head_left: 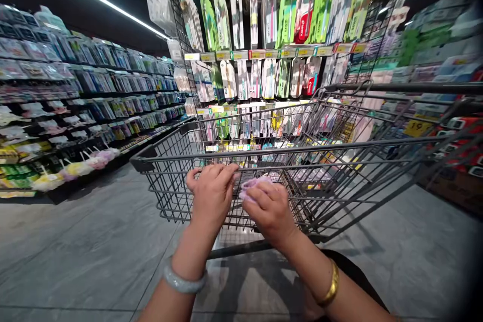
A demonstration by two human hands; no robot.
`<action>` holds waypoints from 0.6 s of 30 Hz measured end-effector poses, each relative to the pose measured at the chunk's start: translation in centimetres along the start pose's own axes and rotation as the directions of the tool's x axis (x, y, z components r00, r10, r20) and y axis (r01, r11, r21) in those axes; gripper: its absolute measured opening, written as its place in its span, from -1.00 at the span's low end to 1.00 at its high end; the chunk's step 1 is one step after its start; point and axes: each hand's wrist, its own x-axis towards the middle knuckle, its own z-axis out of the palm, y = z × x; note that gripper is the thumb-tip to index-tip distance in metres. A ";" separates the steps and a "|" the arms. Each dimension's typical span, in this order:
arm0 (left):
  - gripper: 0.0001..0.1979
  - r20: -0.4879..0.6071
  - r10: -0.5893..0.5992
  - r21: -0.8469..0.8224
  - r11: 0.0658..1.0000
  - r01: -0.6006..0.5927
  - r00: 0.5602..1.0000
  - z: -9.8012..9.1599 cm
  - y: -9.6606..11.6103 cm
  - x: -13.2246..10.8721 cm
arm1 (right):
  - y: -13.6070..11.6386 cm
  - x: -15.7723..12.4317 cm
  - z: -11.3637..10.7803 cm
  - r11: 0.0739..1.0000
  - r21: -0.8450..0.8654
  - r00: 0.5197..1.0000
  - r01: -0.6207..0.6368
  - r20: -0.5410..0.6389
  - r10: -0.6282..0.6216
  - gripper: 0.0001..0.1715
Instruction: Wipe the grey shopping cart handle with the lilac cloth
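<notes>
My left hand and my right hand are held together low in front of me, at the near side of a black wire shopping cart. Both hands have their fingers curled around a small pinkish-purple crumpled item held between them. I cannot make out what the item is. A pale bangle sits on my left wrist and a gold bangle on my right wrist.
A wire rack of hanging toothbrush packs stands just beyond the cart. Long shelves of packaged goods run along the left of the aisle, more shelves on the right. Grey tiled floor spreads to my left.
</notes>
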 end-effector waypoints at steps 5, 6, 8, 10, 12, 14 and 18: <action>-0.79 0.004 -0.044 0.012 0.999 0.044 0.999 -0.9 0.8 -0.5 | -0.9 0.2 -2.1 0.994 0.112 1.000 -0.021 0.004 0.021 -0.88; -0.80 0.000 -0.033 0.017 0.999 0.033 0.999 -1.0 0.9 -0.6 | -0.7 1.1 -3.2 0.987 0.151 0.998 -0.060 -0.025 0.064 -0.85; -0.83 -0.037 0.009 0.048 0.999 -0.007 0.999 -1.2 0.8 -1.0 | -0.1 2.9 -5.0 0.974 0.178 0.977 -0.140 -0.134 0.165 -0.76; -0.86 -0.088 0.058 0.098 0.994 -0.049 0.994 -1.4 0.6 -1.3 | 0.7 4.1 -5.8 0.974 0.134 0.950 -0.182 -0.233 0.210 -0.68; -0.88 -0.120 0.090 0.140 0.988 -0.073 0.989 -1.6 0.2 -1.5 | 1.1 3.9 -5.6 0.989 0.060 0.956 -0.133 -0.256 0.144 -0.68; -0.88 -0.121 0.111 0.160 0.983 -0.091 0.986 -1.9 -0.1 -1.7 | 0.8 2.5 -4.6 0.997 0.031 0.981 -0.067 -0.181 0.071 -0.74; -0.88 -0.111 0.129 0.180 0.978 -0.107 0.986 -2.5 -1.0 -1.8 | -1.0 -1.1 -3.8 0.989 0.150 0.998 0.014 0.057 -0.023 -0.88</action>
